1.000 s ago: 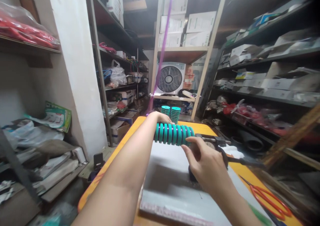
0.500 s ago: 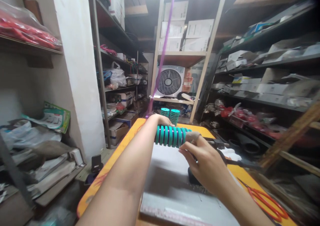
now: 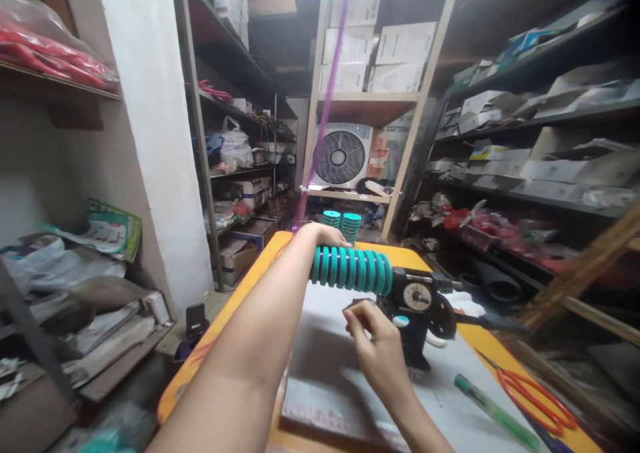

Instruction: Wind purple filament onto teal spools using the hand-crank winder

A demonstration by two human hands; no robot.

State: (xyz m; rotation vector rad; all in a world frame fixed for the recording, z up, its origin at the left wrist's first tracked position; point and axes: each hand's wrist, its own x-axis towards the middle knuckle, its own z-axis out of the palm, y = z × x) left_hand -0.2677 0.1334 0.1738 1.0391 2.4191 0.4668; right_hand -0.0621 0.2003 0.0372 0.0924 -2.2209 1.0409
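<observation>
A row of green ridged bobbins [image 3: 353, 269], with dark purple windings between the flanges, lies level on a black hand-cranked winding machine [image 3: 413, 306] with a round dial. My left hand [image 3: 331, 234] reaches over to the far side of the row, near its left end. Most of its fingers are hidden there. Below the row, apart from it, is my right hand [image 3: 374, 329], with thumb and fingertips pinched together. Whatever is in that pinch is too small to make out. A purple strand [image 3: 330, 93] runs down from above to near my left wrist.
Two stacks of green bobbins [image 3: 351, 227] stand at the back of the yellow table [image 3: 200, 353]. Orange-handled scissors [image 3: 537, 393] and a green tube [image 3: 495, 409] lie to the right. A box fan [image 3: 341, 156] and loaded shelves surround the table.
My right hand has left the right end of the bobbin row and moved down and left, uncovering the winding machine's dial. My left hand remains behind the row. The green tube has come into view.
</observation>
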